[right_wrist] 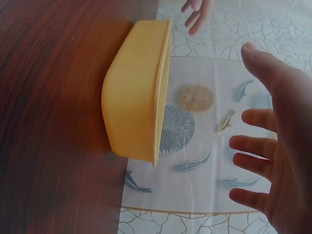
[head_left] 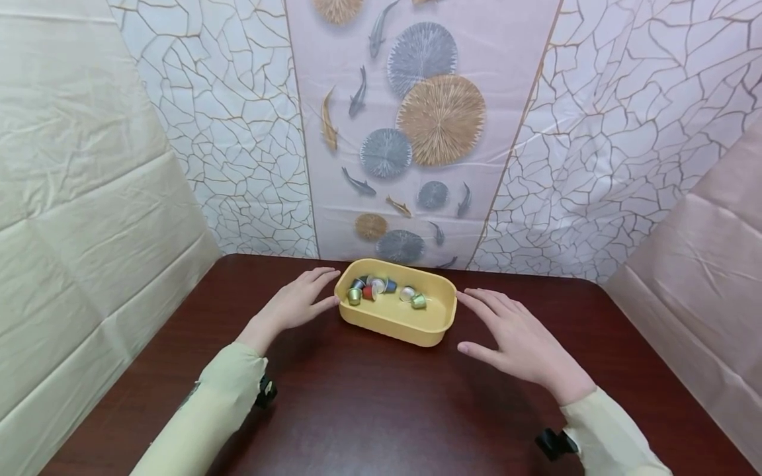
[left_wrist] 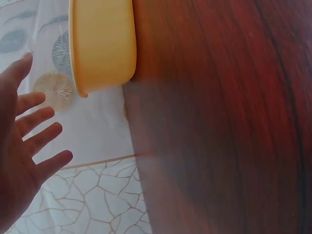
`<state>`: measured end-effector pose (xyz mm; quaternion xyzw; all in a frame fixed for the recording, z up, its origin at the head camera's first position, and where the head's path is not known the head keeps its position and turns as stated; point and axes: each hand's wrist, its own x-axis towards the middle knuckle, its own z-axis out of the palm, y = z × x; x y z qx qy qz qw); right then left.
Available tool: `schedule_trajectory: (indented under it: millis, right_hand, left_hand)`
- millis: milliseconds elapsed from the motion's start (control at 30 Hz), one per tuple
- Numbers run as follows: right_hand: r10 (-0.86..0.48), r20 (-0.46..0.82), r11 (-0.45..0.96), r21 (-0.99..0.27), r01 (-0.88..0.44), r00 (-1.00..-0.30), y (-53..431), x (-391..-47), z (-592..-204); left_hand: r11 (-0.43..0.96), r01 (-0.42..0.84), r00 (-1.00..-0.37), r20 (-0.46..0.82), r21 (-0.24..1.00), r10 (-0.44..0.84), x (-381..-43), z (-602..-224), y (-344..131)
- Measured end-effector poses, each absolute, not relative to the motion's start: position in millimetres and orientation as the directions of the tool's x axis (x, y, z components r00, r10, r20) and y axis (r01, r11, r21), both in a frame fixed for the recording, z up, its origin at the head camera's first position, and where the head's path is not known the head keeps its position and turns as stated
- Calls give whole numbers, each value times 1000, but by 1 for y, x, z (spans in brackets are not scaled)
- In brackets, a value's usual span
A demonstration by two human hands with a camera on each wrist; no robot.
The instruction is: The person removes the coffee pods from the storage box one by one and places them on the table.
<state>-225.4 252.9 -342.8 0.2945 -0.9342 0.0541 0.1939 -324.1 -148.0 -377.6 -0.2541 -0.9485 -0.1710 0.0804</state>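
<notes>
A dark reddish-brown table [head_left: 381, 410] runs to a patterned backdrop [head_left: 518, 59], with pale drapes on the left [head_left: 71, 165] and right [head_left: 702, 264].

The fingers of both hands are released, spread and extended, gripping nothing. The left hand [head_left: 300, 301] is at the left end of a yellow tub [head_left: 387, 326], the right hand [head_left: 518, 334] at its right end. Both wrist views show a gap between fingers and tub, though from the head view the left fingertips and the right forefinger seem to meet its rim.

The tub stands upright near the table's far edge, slightly askew, its right end nearer. Small capsules lie inside: at the left a cluster with a gold-green capsule [head_left: 354, 297], a red capsule [head_left: 369, 292] and a blue capsule [head_left: 390, 286] among others; towards the right a pale capsule [head_left: 407, 293] beside a green capsule [head_left: 419, 301].

Farther out, at the near side, are the left sleeve [head_left: 208, 396] and right sleeve [head_left: 613, 430].

I judge the step in hand to be framing the tub from both ends without holding it. If it is to be shifted, the next move calls for closing both hands inward evenly and keeping the tub level so the loose capsules do not slide.
</notes>
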Motion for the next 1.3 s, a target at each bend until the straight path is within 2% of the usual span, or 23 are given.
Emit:
schedule_trajectory:
  millis: [367, 533, 1067, 1300]
  right_hand:
    - [-531, 380, 816, -11, -578, -757, 245, -238, -347]
    - [-527, 368, 820, -18, -572, -766, 245, -242, -351]
    - [-513, 326, 831, -41, -554, -794, 246, -244, -356]
    - [-516, 336, 829, -35, -558, -788, 244, -244, -356]
  left_hand:
    - [805, 460, -886, 256, 376, 387, -341, -386, -139]
    - [792, 417, -909, 222, 446, 354, -347, -391, -134]
    - [807, 337, -941, 161, 485, 296, -346, -409, -130]
    - [774, 342, -939, 172, 532, 297, -347, -414, -127]
